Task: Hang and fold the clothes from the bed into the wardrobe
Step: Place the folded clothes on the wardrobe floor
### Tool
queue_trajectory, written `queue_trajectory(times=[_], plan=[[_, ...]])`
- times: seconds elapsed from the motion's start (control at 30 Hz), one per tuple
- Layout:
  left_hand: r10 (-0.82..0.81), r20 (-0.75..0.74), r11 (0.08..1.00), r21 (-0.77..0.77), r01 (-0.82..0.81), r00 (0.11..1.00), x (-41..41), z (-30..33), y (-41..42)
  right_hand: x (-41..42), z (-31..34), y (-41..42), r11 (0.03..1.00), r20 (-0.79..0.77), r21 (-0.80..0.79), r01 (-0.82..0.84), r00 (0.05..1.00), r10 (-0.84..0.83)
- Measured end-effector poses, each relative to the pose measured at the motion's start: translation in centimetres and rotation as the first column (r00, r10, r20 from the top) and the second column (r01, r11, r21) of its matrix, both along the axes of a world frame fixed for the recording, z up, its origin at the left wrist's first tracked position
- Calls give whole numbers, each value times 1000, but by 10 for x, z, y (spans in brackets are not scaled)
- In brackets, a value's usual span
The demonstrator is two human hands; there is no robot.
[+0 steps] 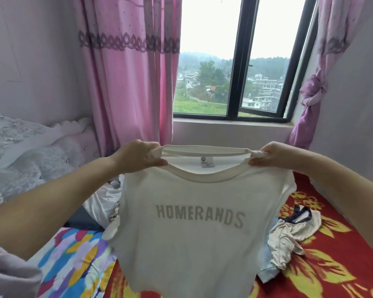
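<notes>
Pink curtains [129, 82] beside a dark-framed window [241, 61] (one knotted), padded headboard [30, 147]

A cream-white cotton T-shirt [187, 229] with grey block letters reading HOMERANDS hangs spread in the air above the bed, front toward the camera. The left hand [141, 157] pinches the neckline at one shoulder and the right hand [274, 155] pinches the other, stretching the collar wide between them. Behind the shirt lies a red bedspread with yellow flowers [332, 265]. On it, to the right, sits a crumpled beige garment with navy trim [293, 233], over what may be pale blue denim. A bright multicoloured patterned blanket [73, 254] lies at lower left. Pink curtains [127, 72] frame a black-framed window [239, 61].
</notes>
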State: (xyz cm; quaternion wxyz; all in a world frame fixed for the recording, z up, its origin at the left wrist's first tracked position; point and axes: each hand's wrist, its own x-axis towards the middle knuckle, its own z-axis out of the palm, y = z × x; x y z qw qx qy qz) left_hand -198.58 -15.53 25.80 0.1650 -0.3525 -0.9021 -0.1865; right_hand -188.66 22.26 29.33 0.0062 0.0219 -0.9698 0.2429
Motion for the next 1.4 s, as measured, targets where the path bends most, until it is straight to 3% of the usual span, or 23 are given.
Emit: queue_trajectory(times=[0.03, 0.13, 0.23, 0.4, 0.6, 0.67, 0.77, 0.87, 0.9, 0.93, 0.97, 1.0, 1.03, 1.07, 1.1, 1.13, 1.2, 1.23, 1.33, 1.4], plan=[[-22, 43, 1000, 3, 22, 999, 1, 3, -1, 3, 3, 4, 993, 23, -118, 0, 1000, 2], [-88, 364, 953, 301, -27, 927, 0, 11, -4, 11, 7, 12, 950, 57, -311, -15, 998, 34], [-136, 527, 894, 429, -125, 839, 3, 12, -5, 7, 2, 8, 877, 10, -480, 18, 1000, -16], [-202, 786, 818, 464, -341, 585, 7, 7, 37, -20, -14, -41, 925, -99, -361, 116, 982, -162], [-422, 805, 680, 585, -442, 416, 25, 14, 109, -29, -28, -125, 877, -240, -477, -56, 968, -68], [-464, 775, 598, 632, -493, 430, 29, 20, 118, -27, -24, -134, 909, -272, -404, -99, 962, -16], [-545, 731, 502, 677, -538, 411, 33, 29, 119, -20, -13, -130, 941, -179, -291, -172, 976, 123], [-578, 710, 570, 704, -424, 403, 38, 38, 108, -21, -10, -118, 978, -226, -47, -205, 955, 190], [-548, 690, 628, 713, -313, 472, 40, 40, 104, -23, -11, -115, 980, -251, -44, -193, 952, 176], [-491, 633, 692, 701, -173, 599, 40, 40, 98, -24, -12, -113, 979, -264, -82, -188, 951, 161], [-378, 497, 786, 618, -13, 781, 39, 41, 92, -24, -12, -110, 968, -264, -153, -201, 952, 156], [-206, 246, 907, 411, 90, 947, 34, 40, 87, -24, -12, -107, 944, -248, -238, -228, 954, 167], [-97, -34, 985, 137, 101, 995, 28, 38, 83, -23, -12, -104, 918, -223, -306, -254, 956, 191], [-62, -175, 994, -100, 45, 983, 22, 36, 82, -21, -11, -103, 901, -197, -332, -279, 955, 222], [-62, -177, 967, -256, 14, 982, 16, 35, 81, -19, -9, -102, 897, -183, -321, -304, 949, 256], [-81, -45, 956, -286, 65, 996, 13, 35, 78, -17, -7, -102, 893, -186, -303, -334, 939, 289], [-177, 285, 978, -55, 200, 942, 7, 38, 72, -12, -3, -96, 881, -213, -292, -372, 923, 319], [-203, 368, 979, 56, 196, 907, 6, 41, 69, -9, 0, -91, 878, -217, -299, -373, 923, 318], [-257, 423, 966, 138, 219, 869, -1, 50, 64, -4, 4, -72, 882, -122, -294, -367, 930, 346], [-352, 524, 935, 164, 313, 776, 0, 56, 69, -2, 5, -65, 864, -50, -321, -388, 918, 393]])
